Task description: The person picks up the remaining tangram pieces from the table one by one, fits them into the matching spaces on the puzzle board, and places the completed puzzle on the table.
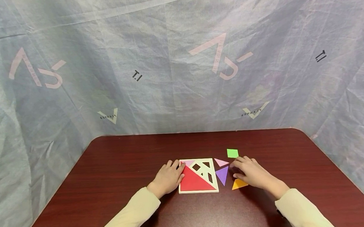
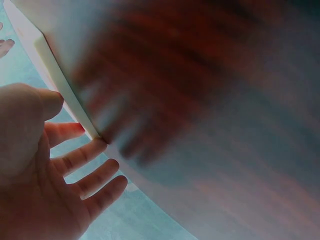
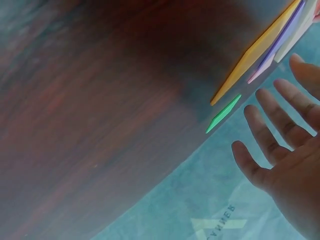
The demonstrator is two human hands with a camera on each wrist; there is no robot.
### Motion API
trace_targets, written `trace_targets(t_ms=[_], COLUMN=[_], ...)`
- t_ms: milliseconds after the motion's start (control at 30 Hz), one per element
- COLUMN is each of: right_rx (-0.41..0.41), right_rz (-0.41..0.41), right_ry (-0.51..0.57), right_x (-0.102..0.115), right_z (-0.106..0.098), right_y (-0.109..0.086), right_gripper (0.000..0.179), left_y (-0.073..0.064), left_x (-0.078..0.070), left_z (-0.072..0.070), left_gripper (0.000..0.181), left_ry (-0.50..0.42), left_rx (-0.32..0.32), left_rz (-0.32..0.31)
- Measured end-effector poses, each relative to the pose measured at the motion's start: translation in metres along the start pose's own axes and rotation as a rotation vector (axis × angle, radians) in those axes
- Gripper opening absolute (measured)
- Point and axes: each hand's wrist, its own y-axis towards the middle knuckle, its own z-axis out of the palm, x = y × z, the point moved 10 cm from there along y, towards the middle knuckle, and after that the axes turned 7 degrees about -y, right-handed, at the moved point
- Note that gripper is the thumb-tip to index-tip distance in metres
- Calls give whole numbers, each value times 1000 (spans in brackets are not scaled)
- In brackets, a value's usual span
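Observation:
A white tangram board (image 1: 205, 171) lies on the table, with a large red triangle (image 1: 192, 184) and a pink piece (image 1: 188, 162) set in it and several dark cut-outs at its right. My left hand (image 1: 168, 176) rests at the board's left side, fingertips over its edge; the left wrist view has its fingers spread along the board's side. Over the loose pieces, my right hand (image 1: 251, 171) hovers with loosely bent fingers and nothing between them. Under it an orange piece (image 1: 238, 184) is partly hidden. A purple triangle (image 1: 222, 175) lies just left of its fingertips.
Beyond the right hand lies a green four-sided piece (image 1: 232, 153). A small pink triangle (image 1: 221, 162) sits between the board and that hand. The dark red wooden table (image 1: 134, 151) ends at a hanging grey cloth (image 1: 173, 75) behind.

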Motion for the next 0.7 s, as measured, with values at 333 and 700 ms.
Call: trace_targets(t_ms=[333, 700], right_rx=[31, 72], right_rz=[-8, -39], right_ry=[17, 59], right_x=[-5, -5], right_z=[-2, 3], right_y=[-9, -19], right_gripper=[21, 22], left_y=[-1, 0], left_x=[1, 1], left_z=[-1, 0], left_gripper=[41, 41], left_ry=[-10, -3], left_rx=[-3, 0], left_rz=[-3, -2])
